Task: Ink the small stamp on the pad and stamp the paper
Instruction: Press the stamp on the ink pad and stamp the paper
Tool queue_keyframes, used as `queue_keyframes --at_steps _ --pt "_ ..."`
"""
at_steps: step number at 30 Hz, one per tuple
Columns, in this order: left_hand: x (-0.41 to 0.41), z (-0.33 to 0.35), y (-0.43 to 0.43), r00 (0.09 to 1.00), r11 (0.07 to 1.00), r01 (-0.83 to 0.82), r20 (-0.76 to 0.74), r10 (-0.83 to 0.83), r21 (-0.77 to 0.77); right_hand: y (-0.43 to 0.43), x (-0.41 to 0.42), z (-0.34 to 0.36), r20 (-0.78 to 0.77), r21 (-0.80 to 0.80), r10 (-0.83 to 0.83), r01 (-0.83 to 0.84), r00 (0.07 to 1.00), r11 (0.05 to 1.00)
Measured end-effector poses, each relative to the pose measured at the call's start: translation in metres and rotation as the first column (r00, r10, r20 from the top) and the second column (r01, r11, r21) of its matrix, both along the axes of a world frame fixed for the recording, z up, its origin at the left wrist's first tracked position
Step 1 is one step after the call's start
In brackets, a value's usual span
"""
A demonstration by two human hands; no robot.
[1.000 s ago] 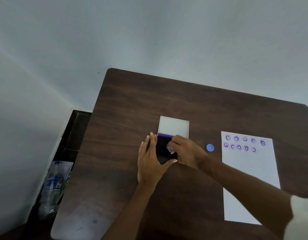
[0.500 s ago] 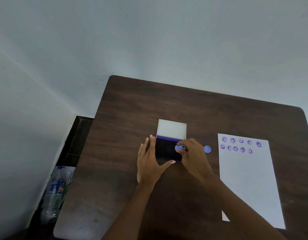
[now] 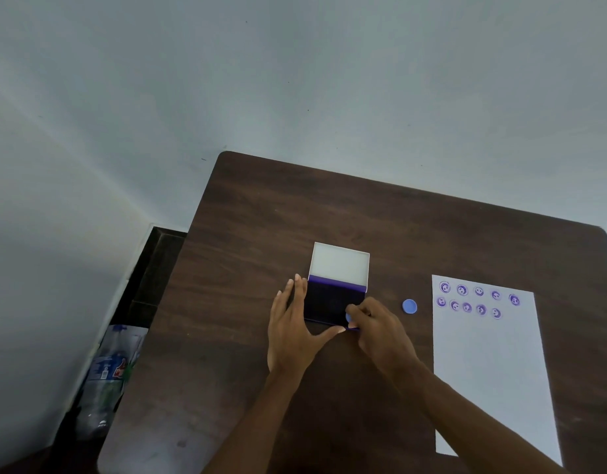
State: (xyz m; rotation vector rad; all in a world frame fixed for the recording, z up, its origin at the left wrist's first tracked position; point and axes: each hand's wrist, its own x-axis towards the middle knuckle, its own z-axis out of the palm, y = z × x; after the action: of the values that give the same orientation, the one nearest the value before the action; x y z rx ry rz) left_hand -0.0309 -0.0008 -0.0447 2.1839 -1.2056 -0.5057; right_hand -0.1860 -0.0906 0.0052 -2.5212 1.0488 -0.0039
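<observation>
The small stamp [image 3: 348, 317], a blue round piece, sits pinched in the right hand [image 3: 380, 333] grip, down at the lower right corner of the dark ink pad [image 3: 332, 304] at frame centre, so inking looks under way. The left hand [image 3: 291, 333] lies flat and spread, holding nothing, bracing the pad's left edge. On the brown surface [image 3: 329, 206] a blue cap [image 3: 410, 306] lies between pad and paper [image 3: 490, 371]. The paper, at right, already carries ten purple prints; another press there is left to do.

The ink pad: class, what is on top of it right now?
The small blue stamp, pinched by the right hand, sits on the ink pad near its right front corner. The stamp's face is hidden. The left hand steadies the pad's left edge.
</observation>
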Motion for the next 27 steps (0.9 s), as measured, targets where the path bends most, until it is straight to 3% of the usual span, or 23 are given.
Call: queue_keyframes --at_steps 8,14,18,22,24,27 --pt "-0.001 -0.005 -0.001 0.999 1.0 0.014 0.047 -0.014 0.003 0.002 0.002 -0.008 0.012 -0.039 0.02 -0.02 1.0 0.999" --pt "-0.001 -0.006 0.0 0.998 1.0 0.014 0.065 -0.015 0.006 -0.021 -0.004 0.001 -0.019 -0.124 0.334 -0.333 0.942 0.935" --pt "-0.002 -0.006 -0.002 0.995 0.999 -0.004 0.096 0.009 -0.043 -0.027 -0.006 0.002 -0.013 -0.081 0.366 -0.366 0.931 0.927" --pt "-0.002 -0.004 -0.001 0.995 0.999 0.003 0.097 0.0 -0.033 -0.043 -0.004 0.01 -0.06 -0.044 0.504 -0.507 0.861 0.861" --pt "-0.001 -0.003 -0.001 0.996 1.0 0.002 0.088 0.0 -0.024 -0.044 -0.004 0.014 -0.081 -0.021 0.501 -0.504 0.862 0.863" --pt "-0.001 0.002 0.0 0.999 1.0 -0.005 0.039 0.004 0.014 -0.031 -0.004 0.013 -0.067 -0.003 0.362 -0.363 0.93 0.932"
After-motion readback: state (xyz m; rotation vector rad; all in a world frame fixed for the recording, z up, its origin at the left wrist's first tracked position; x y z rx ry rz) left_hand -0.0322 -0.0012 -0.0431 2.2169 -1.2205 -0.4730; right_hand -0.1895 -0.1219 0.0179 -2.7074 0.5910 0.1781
